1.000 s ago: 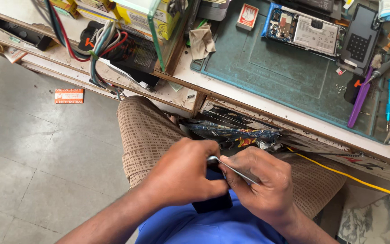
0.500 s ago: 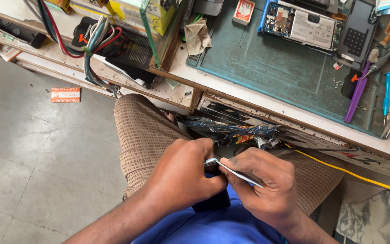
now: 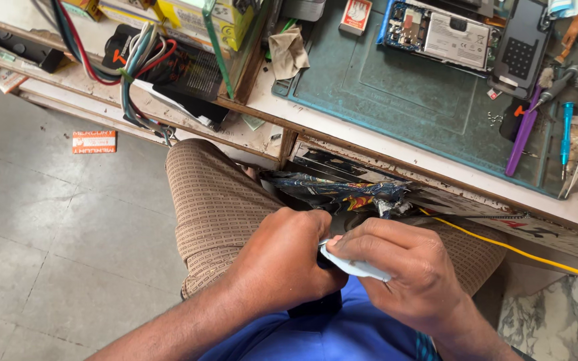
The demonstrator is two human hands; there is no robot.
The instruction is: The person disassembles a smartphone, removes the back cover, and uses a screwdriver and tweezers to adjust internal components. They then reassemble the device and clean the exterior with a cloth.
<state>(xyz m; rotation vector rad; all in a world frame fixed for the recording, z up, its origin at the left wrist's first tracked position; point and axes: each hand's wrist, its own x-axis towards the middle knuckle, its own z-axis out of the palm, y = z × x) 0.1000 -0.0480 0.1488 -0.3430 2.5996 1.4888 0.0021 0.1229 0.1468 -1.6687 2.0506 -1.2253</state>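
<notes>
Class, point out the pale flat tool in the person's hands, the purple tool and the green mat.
pale flat tool [image 3: 356, 267], head view, its blade.
purple tool [image 3: 522, 137], head view, mid-handle.
green mat [image 3: 396, 93], head view, bare middle.

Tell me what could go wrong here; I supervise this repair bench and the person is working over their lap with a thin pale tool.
The left hand and right hand press the thin pale tool against a small dark object held over the lap; a slip could jab a finger, or the object could drop to the floor. On the green mat, the opened phone and loose screws lie unguarded and could get knocked.
</notes>
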